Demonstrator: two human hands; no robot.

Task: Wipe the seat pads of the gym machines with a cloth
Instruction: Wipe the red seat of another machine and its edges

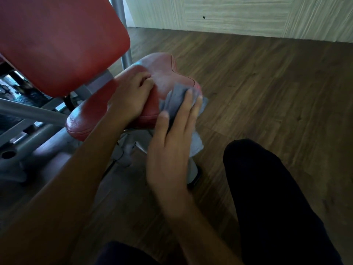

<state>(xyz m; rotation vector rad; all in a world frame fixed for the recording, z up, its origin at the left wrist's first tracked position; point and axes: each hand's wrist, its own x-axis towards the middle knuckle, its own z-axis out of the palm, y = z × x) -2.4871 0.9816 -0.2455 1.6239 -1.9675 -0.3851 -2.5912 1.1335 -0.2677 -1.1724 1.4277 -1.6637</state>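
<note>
A red padded seat (162,73) of a gym machine sits low in the middle of the view, under a large red back pad (57,41). My left hand (131,94) rests on top of the seat, its fingers loosely bent over the pad. My right hand (172,138) lies flat with straight fingers on a grey cloth (176,96), pressing it against the seat's near right edge. Part of the cloth hangs down below the seat, under my right palm.
The machine's grey metal frame (34,115) and its post (122,20) stand at the left. A dark wooden floor (267,83) spreads to the right, up to a pale wall (248,14). My dark-trousered leg (271,197) is at the lower right.
</note>
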